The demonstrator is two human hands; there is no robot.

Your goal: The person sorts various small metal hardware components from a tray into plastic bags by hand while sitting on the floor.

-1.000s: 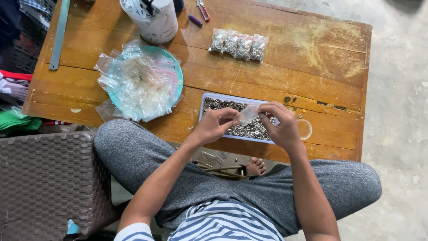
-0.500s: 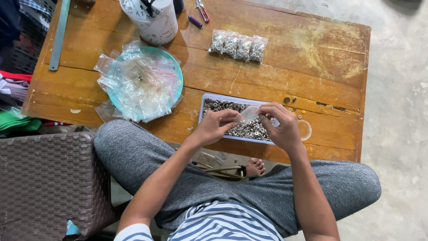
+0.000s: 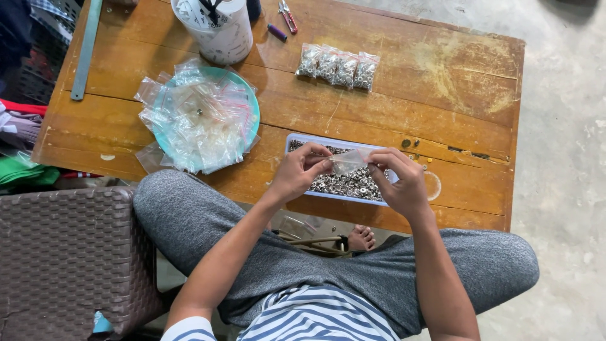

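Both hands pinch a small clear plastic bag [image 3: 349,161] over the worn wooden table [image 3: 391,95].
Left hand [image 3: 300,173] and right hand [image 3: 403,183] clamp its ends above a shallow pale tray of small silvery metal rings [image 3: 344,183]; four filled clear bags [image 3: 338,66] lie at 12 o'clock.

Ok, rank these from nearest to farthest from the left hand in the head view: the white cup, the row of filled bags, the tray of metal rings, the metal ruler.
From the left hand:
1. Tray of metal rings, right under the hand.
2. Row of filled bags, further up the table, slightly right.
3. White cup, at the far edge, to the left.
4. Metal ruler, along the far-left edge.
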